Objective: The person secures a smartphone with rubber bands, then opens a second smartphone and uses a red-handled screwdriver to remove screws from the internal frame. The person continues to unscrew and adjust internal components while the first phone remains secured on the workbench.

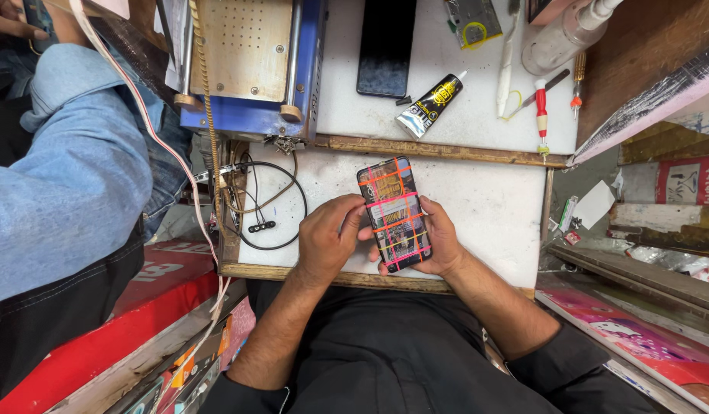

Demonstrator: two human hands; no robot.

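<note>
Both hands close on a smartphone bound crosswise with orange and pink rubber bands: the right hand cradles it from beneath along its right edge, while the left hand pinches its left edge with fingertips curled around. It sits tilted just above the white worktop, near the front edge. I judge it stiff, light, glass-faced and fragile, best held by the long edges, off the bands. Beyond lie a black earphone cable, a black glue tube, a second dark phone and a red-handled screwdriver. No open container shows its contents.
</note>
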